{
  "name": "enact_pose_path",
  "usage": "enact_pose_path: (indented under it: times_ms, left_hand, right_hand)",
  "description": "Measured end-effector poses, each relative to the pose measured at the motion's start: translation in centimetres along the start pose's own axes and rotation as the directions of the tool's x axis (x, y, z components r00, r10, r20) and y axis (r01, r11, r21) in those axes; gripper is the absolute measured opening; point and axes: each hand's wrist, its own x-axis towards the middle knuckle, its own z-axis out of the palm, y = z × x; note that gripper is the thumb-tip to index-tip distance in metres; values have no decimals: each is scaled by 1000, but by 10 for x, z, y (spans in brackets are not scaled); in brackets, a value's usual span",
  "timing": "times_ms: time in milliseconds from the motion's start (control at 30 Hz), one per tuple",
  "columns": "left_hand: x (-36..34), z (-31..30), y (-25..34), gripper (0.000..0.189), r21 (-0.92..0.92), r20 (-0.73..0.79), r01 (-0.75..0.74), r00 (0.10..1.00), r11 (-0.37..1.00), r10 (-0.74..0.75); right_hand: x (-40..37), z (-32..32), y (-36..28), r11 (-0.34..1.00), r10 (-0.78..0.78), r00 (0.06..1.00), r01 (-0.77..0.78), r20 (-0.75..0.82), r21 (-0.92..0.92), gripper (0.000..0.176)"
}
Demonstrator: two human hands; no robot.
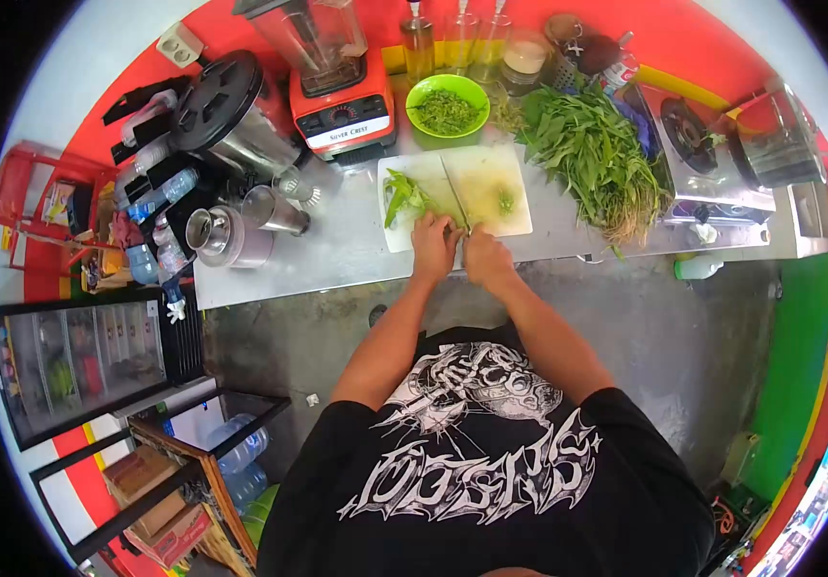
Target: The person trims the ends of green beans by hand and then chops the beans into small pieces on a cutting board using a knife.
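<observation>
A white cutting board (512, 223) lies on the metal counter in front of me. My right hand (487, 258) is closed around the handle of a knife (454, 192), whose blade points away from me across the board. Just left of the blade, my left hand (435, 247) has its fingers curled down on leafy greens (402, 196); the fingertips are partly hidden. A small heap of chopped greens (506, 200) sits to the right of the knife. Behind the board stands a lime-green bowl (449, 138) with finely cut greens inside.
A large bunch of leafy greens with roots (595, 154) lies right of the board, beside a gas stove (712, 183). A red blender (345, 120), metal cups (275, 210) and a large lidded pot (236, 111) stand left. Bottles (418, 48) line the back wall.
</observation>
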Motion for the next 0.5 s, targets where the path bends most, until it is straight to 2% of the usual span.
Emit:
enact_pose_path:
  times_ms: [100, 167, 233, 333, 500]
  left_hand:
    - [-1, -8, -7, 15, -41, 51, -88, 995, 995, 90]
    - [-1, -19, -15, 20, -67, 83, -139, 986, 988, 145]
    - [2, -29, -19, 29, -173, 217, -154, 958, 973, 190]
    - [2, -34, -17, 29, -217, 250, -122, 952, 968, 176]
    - [2, -29, -14, 28, -197, 172, -168, 964, 966, 202]
  right_hand:
    - [11, -1, 2, 995, -62, 998, 61, -14, -73, 36]
    - [9, 7, 4, 1000, -20, 1000, 20, -6, -15, 37]
    - [-2, 2, 0, 999, 13, 999, -14, 40, 28, 38]
    - [-3, 6, 0, 998, -26, 1000, 27, 14, -57, 35]
    - [16, 7, 5, 995, -68, 997, 66, -20, -81, 41]
